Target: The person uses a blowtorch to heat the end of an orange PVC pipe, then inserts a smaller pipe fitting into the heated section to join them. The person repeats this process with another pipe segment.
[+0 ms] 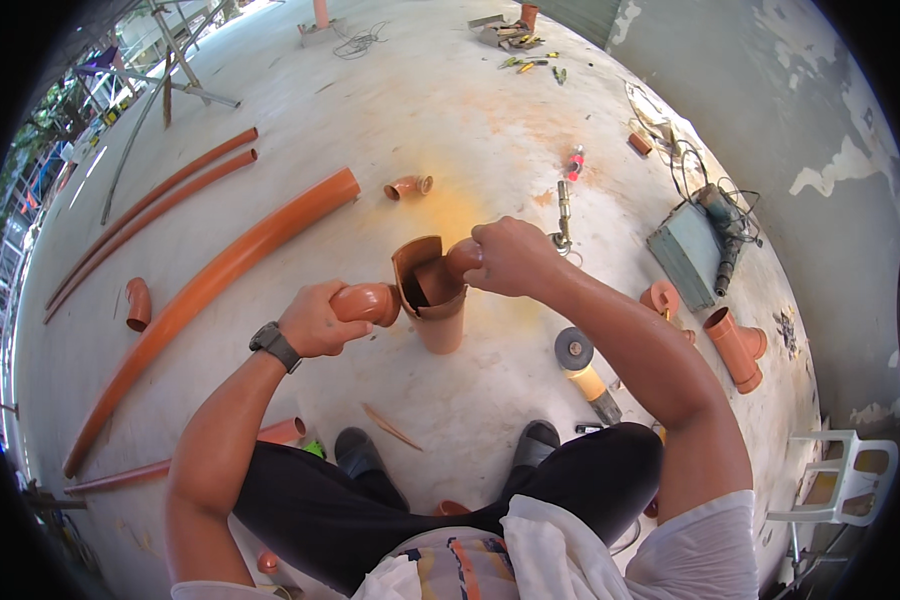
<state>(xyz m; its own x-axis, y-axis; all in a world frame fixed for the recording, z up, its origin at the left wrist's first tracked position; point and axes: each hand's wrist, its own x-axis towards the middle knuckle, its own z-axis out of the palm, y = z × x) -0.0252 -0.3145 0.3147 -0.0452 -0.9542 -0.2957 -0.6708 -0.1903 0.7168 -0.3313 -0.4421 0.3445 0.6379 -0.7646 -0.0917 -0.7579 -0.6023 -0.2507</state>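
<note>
- Upright orange pipe [444,333]: at the centre of the frame, appearing to stand on the pale floor [490,410]; upper end cut away unevenly, with a tall wall at the back and a lower edge in front.
- Left hand [315,322]: fingers wrapped around an orange elbow fitting [362,303], whose free end meets the pipe's left edge; whether it touches or only overlaps in view cannot be told.
- Right hand [513,258]: fingers curled closely around a rounded orange part [462,260] at the pipe's right edge; whether that part is separate or joined cannot be determined.
- Step in hand, as judged: offering both held parts to the cut pipe.
- Recommended: keep the two hands level and press evenly from both sides, since a one-sided push could tip the pipe.
- Recommended: keep fingertips off the cut rim, which may be sharp.
- Recommended: check each part's seat against the wall before applying force; jagged edges could crack.
- Noted: disc grinder [588,380] right of centre, near the knee, and thin shard [392,427] below the pipe; keep feet clear of both.
</note>
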